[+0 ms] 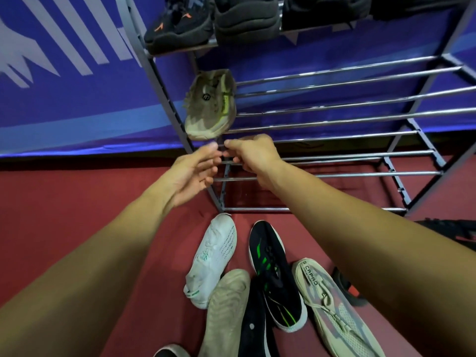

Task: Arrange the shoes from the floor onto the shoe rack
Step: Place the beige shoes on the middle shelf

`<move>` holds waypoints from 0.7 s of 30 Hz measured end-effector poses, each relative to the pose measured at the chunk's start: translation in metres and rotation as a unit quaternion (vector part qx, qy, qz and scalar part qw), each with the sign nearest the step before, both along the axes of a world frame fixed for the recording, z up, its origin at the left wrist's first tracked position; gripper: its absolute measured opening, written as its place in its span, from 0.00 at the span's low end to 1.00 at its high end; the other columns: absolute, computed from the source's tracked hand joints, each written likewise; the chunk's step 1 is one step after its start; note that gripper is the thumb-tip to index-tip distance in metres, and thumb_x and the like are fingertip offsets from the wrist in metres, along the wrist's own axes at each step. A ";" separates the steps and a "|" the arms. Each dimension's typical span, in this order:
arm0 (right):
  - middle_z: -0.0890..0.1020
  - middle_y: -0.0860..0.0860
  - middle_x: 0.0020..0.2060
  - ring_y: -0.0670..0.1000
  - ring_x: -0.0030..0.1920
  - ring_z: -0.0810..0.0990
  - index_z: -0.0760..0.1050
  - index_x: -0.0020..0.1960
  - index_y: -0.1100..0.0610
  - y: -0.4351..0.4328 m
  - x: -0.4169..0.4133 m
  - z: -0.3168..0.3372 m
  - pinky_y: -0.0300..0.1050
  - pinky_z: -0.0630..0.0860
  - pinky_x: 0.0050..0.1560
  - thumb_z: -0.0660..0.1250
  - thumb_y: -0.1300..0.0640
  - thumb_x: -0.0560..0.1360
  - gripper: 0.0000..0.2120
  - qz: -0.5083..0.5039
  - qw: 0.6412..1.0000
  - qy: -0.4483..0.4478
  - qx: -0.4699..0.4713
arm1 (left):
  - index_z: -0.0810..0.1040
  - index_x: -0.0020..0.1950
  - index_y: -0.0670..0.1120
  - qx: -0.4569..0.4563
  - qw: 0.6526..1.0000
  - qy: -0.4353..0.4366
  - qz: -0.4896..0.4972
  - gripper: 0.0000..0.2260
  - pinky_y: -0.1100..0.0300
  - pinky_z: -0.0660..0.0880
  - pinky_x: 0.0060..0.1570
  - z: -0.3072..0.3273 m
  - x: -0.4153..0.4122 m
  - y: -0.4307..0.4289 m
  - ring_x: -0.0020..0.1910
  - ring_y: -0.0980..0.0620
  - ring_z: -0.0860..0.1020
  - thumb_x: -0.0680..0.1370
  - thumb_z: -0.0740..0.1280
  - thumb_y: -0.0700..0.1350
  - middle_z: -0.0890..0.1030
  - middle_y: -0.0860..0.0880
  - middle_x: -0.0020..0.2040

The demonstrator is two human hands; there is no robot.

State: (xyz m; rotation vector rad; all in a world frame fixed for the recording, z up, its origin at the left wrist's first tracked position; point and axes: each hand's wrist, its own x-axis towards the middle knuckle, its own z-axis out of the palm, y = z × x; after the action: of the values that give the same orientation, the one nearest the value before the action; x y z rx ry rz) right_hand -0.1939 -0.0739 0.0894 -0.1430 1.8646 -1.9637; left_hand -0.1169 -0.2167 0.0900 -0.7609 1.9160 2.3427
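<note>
Olive shoe (210, 105) lies across rack bars (334, 92), toe nearest left hand (195, 171) and right hand (251, 154), both relaxed, empty.

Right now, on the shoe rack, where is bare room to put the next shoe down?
Middle shelf: the chrome rails right of the olive knit sneaker are bare all the way to the right end. The lower rails are bare too. The top shelf is crowded with black shoes.

A single wide-angle head camera looks forward and steeply down from close by. The red floor (77, 202) fills the lower frame and the shoe rack (334, 112) the upper right, with its bars bowed.
</note>
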 end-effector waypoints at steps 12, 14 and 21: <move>0.81 0.54 0.36 0.53 0.36 0.77 0.82 0.42 0.58 0.049 0.079 -0.148 0.42 0.72 0.35 0.73 0.48 0.70 0.12 0.186 0.910 -0.013 0.372 | 0.81 0.57 0.40 -0.426 0.750 -0.332 -0.382 0.17 0.62 0.71 0.33 -0.119 0.076 0.041 0.39 0.50 0.77 0.73 0.71 0.48 0.81 0.46 0.44; 0.83 0.55 0.36 0.52 0.35 0.79 0.82 0.43 0.60 0.056 0.098 -0.164 0.40 0.72 0.33 0.72 0.49 0.72 0.13 0.235 0.882 -0.021 0.409 | 0.79 0.61 0.38 -0.444 0.715 -0.341 -0.420 0.23 0.59 0.73 0.35 -0.133 0.092 0.048 0.40 0.48 0.77 0.73 0.72 0.52 0.83 0.43 0.46; 0.84 0.58 0.53 0.57 0.54 0.83 0.81 0.57 0.62 0.055 0.147 -0.206 0.45 0.79 0.50 0.70 0.52 0.74 0.16 0.289 0.863 -0.031 0.413 | 0.61 0.75 0.43 -0.527 0.678 -0.316 -0.404 0.38 0.55 0.73 0.57 -0.171 0.127 0.060 0.63 0.43 0.75 0.73 0.72 0.59 0.76 0.42 0.66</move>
State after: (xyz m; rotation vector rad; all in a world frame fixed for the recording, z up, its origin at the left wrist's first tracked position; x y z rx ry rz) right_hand -0.0470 -0.0194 -0.1163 -0.3213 2.1207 -0.6822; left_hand 0.0106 -0.1571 -0.0808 -0.4103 2.3194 0.2667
